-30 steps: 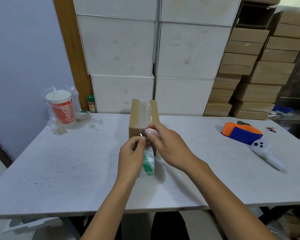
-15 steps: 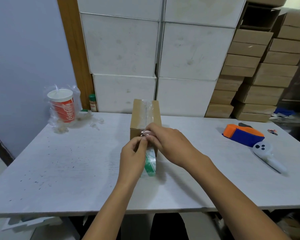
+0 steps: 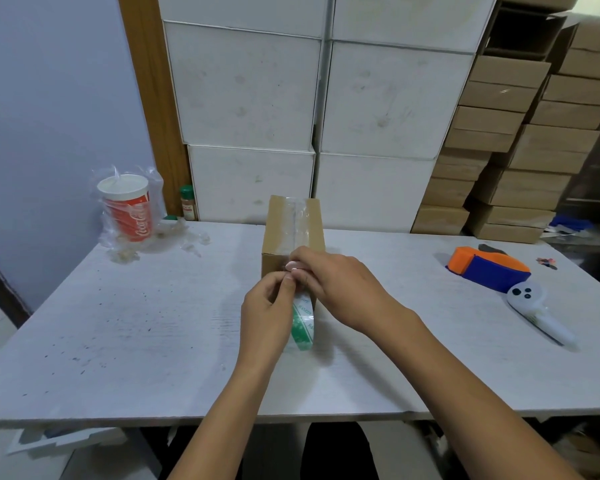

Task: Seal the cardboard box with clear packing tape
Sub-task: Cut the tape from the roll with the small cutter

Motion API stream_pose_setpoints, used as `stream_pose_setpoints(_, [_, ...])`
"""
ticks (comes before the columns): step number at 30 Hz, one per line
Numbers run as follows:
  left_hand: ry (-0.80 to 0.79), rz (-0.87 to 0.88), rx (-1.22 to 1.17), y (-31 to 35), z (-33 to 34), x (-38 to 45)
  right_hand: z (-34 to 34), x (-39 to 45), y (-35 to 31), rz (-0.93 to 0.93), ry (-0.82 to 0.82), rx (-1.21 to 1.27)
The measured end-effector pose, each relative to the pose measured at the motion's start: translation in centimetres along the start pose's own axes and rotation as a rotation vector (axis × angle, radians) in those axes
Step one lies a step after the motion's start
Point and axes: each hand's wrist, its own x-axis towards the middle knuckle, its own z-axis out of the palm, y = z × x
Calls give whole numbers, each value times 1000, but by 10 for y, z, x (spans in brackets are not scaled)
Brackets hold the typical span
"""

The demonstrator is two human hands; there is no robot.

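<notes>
A small brown cardboard box stands mid-table with a strip of clear tape running along its top. In front of its near face hangs a clear tape roll with green print. My left hand pinches the tape strip just above the roll, at the box's near top edge. My right hand meets it there, fingers closed on a small pink object pressed against the tape. The box's near face is mostly hidden by both hands.
On the white table a red cola cup in plastic wrap stands far left, an orange and blue tape dispenser and a white controller lie right. White boxes and cardboard cartons are stacked behind.
Both hands stay together at the box's near top edge. The pink object, plainly seen a second ago, is now mostly covered by my right fingers.
</notes>
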Motion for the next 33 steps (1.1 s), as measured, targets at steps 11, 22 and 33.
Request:
stream_pose_setpoints(11, [25, 37, 21, 0, 1, -1, -2, -4, 1, 7, 8, -115])
stream_pose_setpoints(22, [37, 27, 10, -3, -1, -1, 3, -11, 17, 22, 27, -140])
stream_pose_setpoints(33, [60, -23, -46, -9, -25, -4, 26, -42, 47, 84, 36, -17])
